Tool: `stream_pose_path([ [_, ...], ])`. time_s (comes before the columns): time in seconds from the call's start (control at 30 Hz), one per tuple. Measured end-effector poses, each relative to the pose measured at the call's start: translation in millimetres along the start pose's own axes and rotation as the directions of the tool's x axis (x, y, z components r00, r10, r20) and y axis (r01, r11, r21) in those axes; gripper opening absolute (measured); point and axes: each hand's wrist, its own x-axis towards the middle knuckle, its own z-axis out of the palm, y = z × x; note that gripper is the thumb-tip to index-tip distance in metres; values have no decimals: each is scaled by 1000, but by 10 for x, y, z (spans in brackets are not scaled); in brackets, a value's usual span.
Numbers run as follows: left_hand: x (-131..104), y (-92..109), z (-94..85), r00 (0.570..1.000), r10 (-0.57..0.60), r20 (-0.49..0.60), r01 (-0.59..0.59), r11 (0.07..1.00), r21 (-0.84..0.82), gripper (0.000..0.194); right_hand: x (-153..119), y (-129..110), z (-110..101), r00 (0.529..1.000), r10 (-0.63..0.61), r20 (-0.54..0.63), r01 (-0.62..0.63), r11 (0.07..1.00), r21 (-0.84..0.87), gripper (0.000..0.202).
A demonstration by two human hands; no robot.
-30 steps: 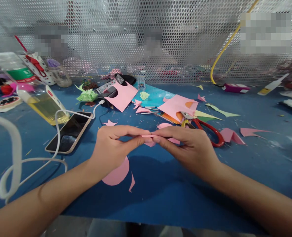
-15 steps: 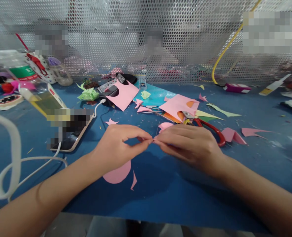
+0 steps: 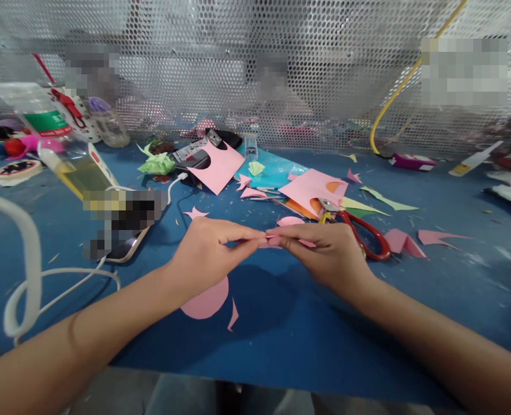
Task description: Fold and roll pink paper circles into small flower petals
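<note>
Between the fingertips of both hands is a small piece of pink paper (image 3: 269, 240), mostly covered by the fingers, held above the blue table. My left hand (image 3: 214, 248) pinches its left end with thumb and forefinger. At the other end, my right hand (image 3: 324, 248) grips it the same way. A round pink paper piece (image 3: 207, 298) lies on the table, partly under my left hand. Close to it is a thin pink scrap (image 3: 233, 315). Red-handled scissors (image 3: 370, 236) rest just beyond my right hand, partly hidden by it.
Cut pink sheets (image 3: 221, 164) and scraps lie across the blue table (image 3: 277, 357). On the left are a phone (image 3: 130, 242), a white cable (image 3: 28, 259) and a bottle of yellow liquid (image 3: 71, 167). A perforated metal screen (image 3: 316, 75) stands behind, with a glue bottle (image 3: 476, 159) at right.
The fingers of my right hand have shifted their hold, and more of the pink paper shows between the fingertips. My left hand stays nearly in place. The view has shifted slightly.
</note>
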Motion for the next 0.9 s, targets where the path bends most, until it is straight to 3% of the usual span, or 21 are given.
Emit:
stream_pose_path([
  [0.13,31,-29,-7,988,-155,20,156,984,-84,14,40,17,10,985,163,61,-169,979,111,19],
  [0.37,65,-61,-19,944,-327,29,326,921,-212,23,73,-11,18,955,267,128,-295,889,351,25],
  [0.67,83,-100,-12,944,-324,58,322,872,-369,27,68,32,21,951,216,221,-284,892,352,26],
  [0.8,82,-84,-2,951,-283,124,307,915,-261,21,87,34,25,947,253,198,-301,915,270,20],
  [0.9,79,-53,-10,957,-259,133,281,941,-189,22,93,13,23,928,283,240,-355,868,347,14],
])
